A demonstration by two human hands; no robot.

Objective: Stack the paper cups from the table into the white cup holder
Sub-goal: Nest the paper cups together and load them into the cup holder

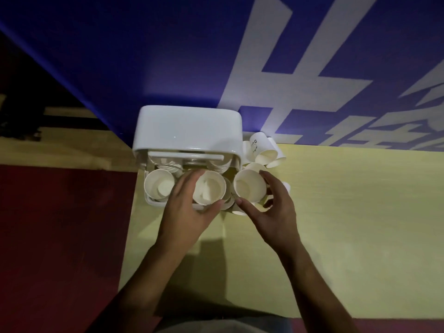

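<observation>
The white cup holder (189, 127) stands at the table's far left corner, its lid raised toward the wall. A paper cup (159, 186) sits upright in its left slot. My left hand (189, 207) grips another paper cup (210, 189) over the holder's middle slot, thumb and fingers round its rim. My right hand (271, 210) holds a third paper cup (248, 186) just right of the holder, above the table. Loose paper cups (263, 150) lie on their sides in a heap beside the holder's right wall.
The yellow table (348, 200) stretches right and toward me. Its left edge runs just under the holder, with a dark red floor (60, 224) beyond. A blue wall banner (168, 56) with white characters rises directly behind the holder.
</observation>
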